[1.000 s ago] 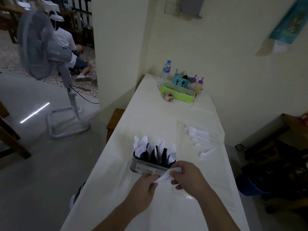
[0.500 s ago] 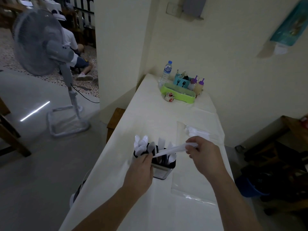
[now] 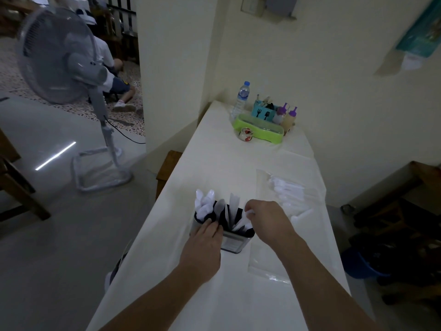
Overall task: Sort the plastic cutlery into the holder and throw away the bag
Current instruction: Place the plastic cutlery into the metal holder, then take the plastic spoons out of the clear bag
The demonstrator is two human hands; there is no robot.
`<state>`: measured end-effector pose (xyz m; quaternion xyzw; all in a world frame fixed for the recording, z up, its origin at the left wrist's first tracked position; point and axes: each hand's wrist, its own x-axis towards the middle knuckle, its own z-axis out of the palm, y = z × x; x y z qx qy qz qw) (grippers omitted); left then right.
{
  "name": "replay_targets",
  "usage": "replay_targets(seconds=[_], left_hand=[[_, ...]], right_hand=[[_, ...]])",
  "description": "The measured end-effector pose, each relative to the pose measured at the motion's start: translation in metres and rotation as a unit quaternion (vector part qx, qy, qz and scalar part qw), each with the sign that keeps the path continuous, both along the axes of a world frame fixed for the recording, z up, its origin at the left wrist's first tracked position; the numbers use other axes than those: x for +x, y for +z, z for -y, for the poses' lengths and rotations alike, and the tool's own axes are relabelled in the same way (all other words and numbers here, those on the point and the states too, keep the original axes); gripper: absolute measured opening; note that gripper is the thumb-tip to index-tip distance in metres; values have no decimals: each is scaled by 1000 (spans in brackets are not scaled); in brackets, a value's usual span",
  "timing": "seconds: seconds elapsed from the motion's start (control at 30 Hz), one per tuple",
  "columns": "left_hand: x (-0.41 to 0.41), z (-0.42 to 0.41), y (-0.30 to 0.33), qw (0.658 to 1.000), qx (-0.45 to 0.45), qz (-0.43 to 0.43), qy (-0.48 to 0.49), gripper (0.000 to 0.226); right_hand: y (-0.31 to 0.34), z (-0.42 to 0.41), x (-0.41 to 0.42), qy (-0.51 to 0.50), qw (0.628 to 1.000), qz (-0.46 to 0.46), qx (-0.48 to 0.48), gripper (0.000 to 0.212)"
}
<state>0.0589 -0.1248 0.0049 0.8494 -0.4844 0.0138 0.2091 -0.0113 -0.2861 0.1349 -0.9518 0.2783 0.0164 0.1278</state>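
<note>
A metal cutlery holder with a dark insert stands on the white table, filled with white plastic spoons and knives. My left hand grips the holder's near left side. Just right of it, my right hand pinches a white plastic piece of cutlery whose lower end sits inside the holder's right compartment. A clear plastic bag lies flat on the table to the right, with several white utensils inside near its far end.
At the table's far end stand a water bottle, a green tray, a teal cutlery box and two purple-capped squeeze bottles. A standing fan is on the floor at left. A blue bucket sits right of the table.
My right hand carried the white utensil from in front of the holder up over it and lowered its end into the right compartment. My left hand moved from the utensil onto the holder.
</note>
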Motion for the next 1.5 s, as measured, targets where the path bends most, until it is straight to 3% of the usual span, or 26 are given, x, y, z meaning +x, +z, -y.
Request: replay_targets(seconds=[0.2, 0.47, 0.8, 1.07, 1.17, 1.3, 1.5], left_hand=[[-1, -3, 1, 999, 23, -23, -7, 60], [-2, -5, -1, 999, 24, -23, -19, 66], [-1, -4, -1, 998, 44, -23, -24, 69], [-1, 1, 11, 997, 75, -13, -16, 60], [-13, 3, 30, 998, 60, -18, 5, 55], [-42, 9, 55, 999, -30, 3, 17, 43], [-81, 37, 62, 996, -52, 34, -63, 43]], right_hand=[[-23, -5, 16, 27, 998, -64, 6, 27], [-33, -13, 23, 10, 999, -48, -2, 25], [-31, -22, 2, -13, 1000, -9, -5, 39], [-14, -19, -32, -26, 999, 34, 19, 46], [-9, -13, -53, -37, 998, 53, 8, 48], [-8, 4, -92, -68, 996, 50, 5, 58], [-18, 37, -160, -146, 989, 23, 15, 58]])
